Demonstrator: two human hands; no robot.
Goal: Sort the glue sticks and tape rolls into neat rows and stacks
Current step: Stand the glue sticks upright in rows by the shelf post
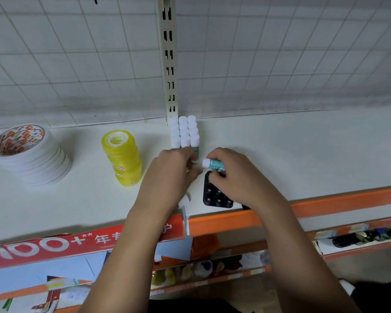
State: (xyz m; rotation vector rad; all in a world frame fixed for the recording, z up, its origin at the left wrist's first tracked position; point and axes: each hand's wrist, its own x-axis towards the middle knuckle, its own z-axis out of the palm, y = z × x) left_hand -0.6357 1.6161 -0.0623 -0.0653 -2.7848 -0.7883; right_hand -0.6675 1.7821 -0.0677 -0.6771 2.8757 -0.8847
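Note:
Upright glue sticks (pixel 185 131) with white caps stand in three tight rows against the back post of the white shelf (pixel 280 154). My right hand (pixel 233 175) grips a teal glue stick (pixel 213 164), lying sideways with its white cap pointing left. My left hand (pixel 174 175) reaches to the front of the rows, its fingertips at the nearest teal glue stick (pixel 196 152); whether it pinches that stick is hidden. A stack of yellow tape rolls (pixel 122 157) leans slightly at the left. Further left sits a stack of white tape rolls (pixel 29 154) with a patterned top.
A black tray (pixel 215 197) with round sockets lies under my right hand near the orange shelf edge (pixel 325 203). A white wire grid (pixel 77 64) and a slotted post (pixel 169 64) back the shelf. Red signage (pixel 77 245) and lower shelves of goods lie below.

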